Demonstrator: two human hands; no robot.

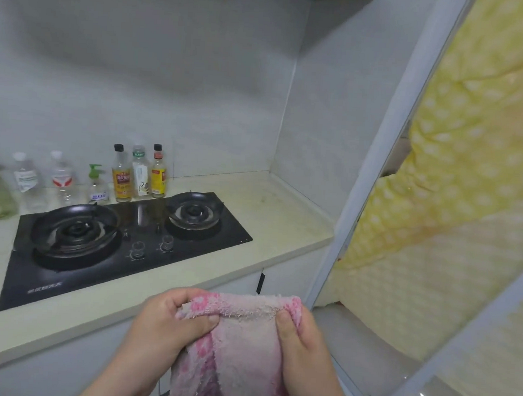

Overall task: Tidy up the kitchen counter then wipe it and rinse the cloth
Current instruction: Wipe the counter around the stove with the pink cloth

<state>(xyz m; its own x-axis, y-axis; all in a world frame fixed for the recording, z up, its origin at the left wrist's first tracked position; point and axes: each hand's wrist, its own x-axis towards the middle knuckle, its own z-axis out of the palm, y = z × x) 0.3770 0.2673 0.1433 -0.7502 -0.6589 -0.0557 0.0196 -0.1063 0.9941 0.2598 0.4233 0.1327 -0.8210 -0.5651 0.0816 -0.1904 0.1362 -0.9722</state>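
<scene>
Centrally, a pale kitchen counter (283, 220) runs from the left to the far right corner. Yellow dotted fabric (469, 186) hangs behind a white frame at the right. Set into the counter at left is a black two-burner gas hob (133, 263). A pink cloth (244, 353) hangs in the near centre, off the counter and in front of its near edge. The left hand (167, 320) and the right hand (300, 344) each pinch its folded top edge between thumb and fingers. A row of bottles (122, 178) stands along the far wall behind the hob.
</scene>
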